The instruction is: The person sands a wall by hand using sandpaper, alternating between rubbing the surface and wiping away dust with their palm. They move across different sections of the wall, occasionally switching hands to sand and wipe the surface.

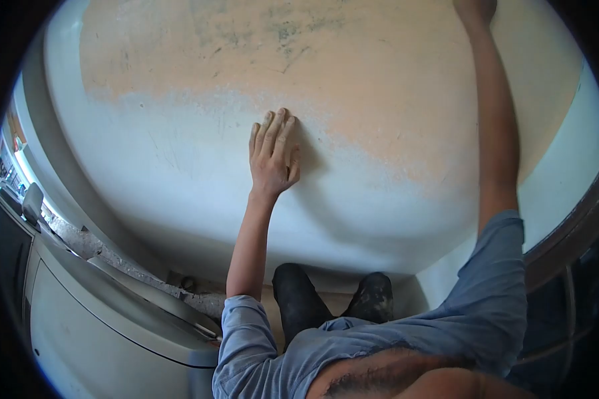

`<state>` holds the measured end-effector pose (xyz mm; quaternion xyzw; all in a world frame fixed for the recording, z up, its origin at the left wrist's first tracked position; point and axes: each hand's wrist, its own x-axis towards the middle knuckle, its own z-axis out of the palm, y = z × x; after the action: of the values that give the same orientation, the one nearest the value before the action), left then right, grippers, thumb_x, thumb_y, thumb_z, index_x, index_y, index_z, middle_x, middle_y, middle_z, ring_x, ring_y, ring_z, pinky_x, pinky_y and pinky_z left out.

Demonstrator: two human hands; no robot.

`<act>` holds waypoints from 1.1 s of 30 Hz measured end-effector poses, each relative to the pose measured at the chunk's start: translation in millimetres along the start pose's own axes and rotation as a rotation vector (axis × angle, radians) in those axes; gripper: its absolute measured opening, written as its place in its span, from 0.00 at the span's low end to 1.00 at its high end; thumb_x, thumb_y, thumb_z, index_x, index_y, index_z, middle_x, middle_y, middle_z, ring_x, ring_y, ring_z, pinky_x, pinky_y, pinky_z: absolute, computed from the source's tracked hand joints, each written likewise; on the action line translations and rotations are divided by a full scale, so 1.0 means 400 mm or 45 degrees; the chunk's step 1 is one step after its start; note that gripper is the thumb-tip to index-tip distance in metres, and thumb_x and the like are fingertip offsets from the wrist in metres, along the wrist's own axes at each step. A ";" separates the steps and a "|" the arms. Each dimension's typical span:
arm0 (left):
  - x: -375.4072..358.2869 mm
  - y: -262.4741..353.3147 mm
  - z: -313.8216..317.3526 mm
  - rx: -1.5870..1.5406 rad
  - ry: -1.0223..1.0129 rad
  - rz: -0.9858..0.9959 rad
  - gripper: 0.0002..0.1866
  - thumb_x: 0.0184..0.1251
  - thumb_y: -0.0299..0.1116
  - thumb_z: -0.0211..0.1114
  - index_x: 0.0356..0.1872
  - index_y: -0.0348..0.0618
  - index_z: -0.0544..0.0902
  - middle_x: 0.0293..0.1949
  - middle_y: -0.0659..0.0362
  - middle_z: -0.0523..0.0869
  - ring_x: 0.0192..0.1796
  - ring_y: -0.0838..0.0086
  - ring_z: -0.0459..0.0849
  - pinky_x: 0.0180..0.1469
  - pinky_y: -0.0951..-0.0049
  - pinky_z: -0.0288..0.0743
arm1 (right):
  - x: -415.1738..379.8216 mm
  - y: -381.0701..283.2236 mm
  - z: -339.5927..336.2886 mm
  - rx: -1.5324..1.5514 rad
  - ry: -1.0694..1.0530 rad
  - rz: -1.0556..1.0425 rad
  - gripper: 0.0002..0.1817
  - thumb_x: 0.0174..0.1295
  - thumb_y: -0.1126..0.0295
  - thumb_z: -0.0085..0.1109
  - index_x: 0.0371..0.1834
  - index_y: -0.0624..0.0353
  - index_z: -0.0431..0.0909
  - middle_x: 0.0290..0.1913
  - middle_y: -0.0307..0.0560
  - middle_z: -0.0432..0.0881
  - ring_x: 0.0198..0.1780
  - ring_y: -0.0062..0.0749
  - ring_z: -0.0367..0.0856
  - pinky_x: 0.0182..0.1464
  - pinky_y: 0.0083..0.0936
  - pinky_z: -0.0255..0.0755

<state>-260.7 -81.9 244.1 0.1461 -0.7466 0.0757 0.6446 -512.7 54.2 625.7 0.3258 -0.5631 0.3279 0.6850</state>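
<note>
My left hand [273, 151] lies against the wall [199, 153] with its fingers stretched out and holds nothing visible. Pale dust coats the fingers. Under it the peach upper area [386, 80] meets the whitish lower part along a ragged, patchy border. Dark smudges and scratches [286, 33] mark the peach area above the fingertips. My right hand [476, 9] reaches high at the top right, near the peach surface. The frame's edge cuts it off, so its fingers and anything in them are hidden.
A large light-grey body with curved panels [113, 332] stands close on my lower left. Rough rubble-like floor [120, 263] shows behind it. Dark glossy panels [552, 326] are at the lower right. My dark-clad legs [299, 299] stand near the wall's foot.
</note>
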 end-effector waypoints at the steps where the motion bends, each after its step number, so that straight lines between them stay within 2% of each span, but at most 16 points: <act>1: 0.002 0.005 -0.001 -0.007 0.005 -0.019 0.26 0.64 0.31 0.58 0.66 0.46 0.74 0.70 0.52 0.71 0.74 0.55 0.65 0.73 0.48 0.54 | -0.032 0.129 0.031 0.067 -0.484 -0.013 0.19 0.72 0.66 0.44 0.62 0.59 0.72 0.62 0.55 0.74 0.65 0.48 0.70 0.73 0.45 0.54; 3: 0.003 0.019 -0.002 -0.048 0.025 -0.061 0.26 0.64 0.31 0.58 0.66 0.46 0.74 0.70 0.52 0.71 0.74 0.55 0.65 0.73 0.48 0.54 | -0.406 0.102 -0.001 0.099 0.083 -0.377 0.22 0.71 0.63 0.45 0.66 0.55 0.72 0.66 0.59 0.73 0.68 0.50 0.70 0.74 0.51 0.52; 4: 0.001 0.026 -0.004 -0.038 0.033 -0.052 0.26 0.64 0.31 0.58 0.66 0.46 0.74 0.70 0.52 0.71 0.74 0.54 0.65 0.73 0.48 0.54 | -0.555 0.059 -0.073 0.205 -0.110 -0.259 0.28 0.69 0.64 0.40 0.73 0.54 0.65 0.74 0.53 0.64 0.76 0.48 0.58 0.77 0.56 0.37; 7: 0.000 0.035 -0.002 -0.027 0.030 -0.077 0.26 0.65 0.32 0.58 0.66 0.45 0.74 0.70 0.51 0.71 0.73 0.53 0.65 0.73 0.48 0.54 | -0.906 0.051 -0.176 0.376 -0.346 -0.309 0.27 0.69 0.63 0.39 0.71 0.57 0.68 0.74 0.54 0.65 0.77 0.49 0.56 0.77 0.55 0.34; 10: 0.005 0.037 0.004 0.003 0.066 -0.060 0.25 0.66 0.33 0.59 0.66 0.46 0.75 0.70 0.50 0.70 0.73 0.53 0.65 0.73 0.47 0.55 | -0.690 0.100 -0.124 0.478 -0.209 -0.436 0.26 0.69 0.64 0.40 0.69 0.58 0.70 0.72 0.56 0.67 0.76 0.50 0.59 0.77 0.56 0.35; 12: 0.009 0.040 0.002 -0.003 0.055 -0.052 0.25 0.67 0.33 0.59 0.66 0.46 0.75 0.70 0.50 0.70 0.73 0.53 0.65 0.72 0.47 0.54 | -0.447 0.157 -0.045 0.340 0.045 -0.353 0.23 0.72 0.63 0.41 0.65 0.58 0.74 0.66 0.53 0.75 0.71 0.49 0.67 0.75 0.53 0.48; 15: 0.006 0.032 0.022 -0.017 0.052 -0.044 0.26 0.68 0.34 0.58 0.68 0.46 0.73 0.72 0.49 0.68 0.75 0.52 0.63 0.73 0.45 0.53 | -0.175 0.156 -0.047 0.107 -0.089 -0.119 0.23 0.74 0.67 0.41 0.70 0.61 0.67 0.73 0.52 0.66 0.75 0.41 0.60 0.78 0.40 0.47; 16: 0.005 0.034 0.029 0.019 0.075 -0.056 0.27 0.67 0.35 0.58 0.69 0.46 0.72 0.72 0.49 0.67 0.75 0.53 0.62 0.73 0.46 0.53 | -0.210 0.160 -0.051 0.092 -0.094 -0.120 0.23 0.74 0.67 0.41 0.70 0.61 0.67 0.73 0.52 0.66 0.75 0.41 0.60 0.78 0.40 0.47; 18: 0.001 0.047 0.039 0.038 0.089 -0.096 0.29 0.67 0.36 0.58 0.70 0.47 0.71 0.73 0.49 0.65 0.76 0.54 0.61 0.74 0.46 0.50 | -0.377 0.191 -0.065 0.018 -0.527 0.161 0.24 0.71 0.62 0.42 0.67 0.58 0.72 0.66 0.57 0.73 0.71 0.49 0.66 0.75 0.51 0.49; 19: -0.003 0.054 0.043 0.019 0.097 -0.109 0.29 0.67 0.36 0.58 0.70 0.47 0.71 0.73 0.49 0.65 0.76 0.54 0.61 0.74 0.46 0.50 | -0.520 0.200 -0.081 0.283 -0.035 -0.290 0.26 0.70 0.62 0.44 0.70 0.58 0.68 0.69 0.59 0.70 0.73 0.52 0.62 0.75 0.54 0.46; 21: -0.009 0.060 0.052 0.042 0.070 -0.094 0.28 0.70 0.37 0.56 0.71 0.46 0.69 0.74 0.49 0.65 0.77 0.53 0.58 0.75 0.46 0.46 | -0.808 0.172 -0.158 0.305 -0.255 -0.160 0.27 0.67 0.63 0.43 0.70 0.53 0.71 0.73 0.54 0.67 0.76 0.51 0.59 0.76 0.59 0.35; 23: -0.001 0.067 0.064 0.067 0.078 -0.095 0.28 0.70 0.38 0.56 0.71 0.45 0.70 0.73 0.49 0.65 0.77 0.54 0.57 0.76 0.47 0.42 | -1.006 0.209 -0.207 0.360 -0.373 -0.216 0.28 0.68 0.61 0.41 0.70 0.54 0.70 0.73 0.55 0.66 0.76 0.52 0.58 0.76 0.58 0.34; 26: 0.023 0.096 0.075 0.031 0.075 -0.008 0.28 0.70 0.41 0.54 0.70 0.43 0.71 0.73 0.49 0.66 0.77 0.54 0.57 0.77 0.49 0.36 | -0.715 0.267 -0.167 0.450 -0.194 -0.403 0.24 0.73 0.62 0.40 0.66 0.59 0.73 0.69 0.57 0.71 0.74 0.54 0.62 0.76 0.58 0.38; 29: 0.063 0.130 0.099 -0.015 0.081 0.057 0.29 0.72 0.46 0.49 0.69 0.42 0.71 0.73 0.49 0.66 0.78 0.55 0.56 0.78 0.50 0.31 | -0.320 0.327 -0.082 0.313 -0.023 -0.217 0.23 0.73 0.59 0.43 0.62 0.59 0.76 0.61 0.57 0.79 0.61 0.55 0.77 0.67 0.45 0.66; 31: 0.076 0.153 0.114 0.050 0.049 0.052 0.30 0.74 0.48 0.47 0.70 0.42 0.70 0.74 0.50 0.65 0.78 0.56 0.55 0.78 0.50 0.29 | -0.137 0.313 -0.092 0.198 -0.122 -0.012 0.24 0.75 0.65 0.39 0.71 0.61 0.66 0.73 0.54 0.66 0.75 0.44 0.60 0.78 0.43 0.47; 33: 0.072 0.168 0.133 0.069 0.060 0.012 0.30 0.74 0.49 0.47 0.70 0.43 0.70 0.74 0.50 0.65 0.78 0.56 0.55 0.78 0.50 0.29 | -0.252 0.356 -0.080 0.025 -0.274 -0.049 0.23 0.73 0.64 0.41 0.68 0.59 0.69 0.68 0.57 0.71 0.67 0.50 0.68 0.71 0.44 0.57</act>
<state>-335.7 -37.8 269.3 0.1580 -0.7295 0.1024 0.6575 -626.4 153.5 532.6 0.3765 -0.6238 0.2833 0.6235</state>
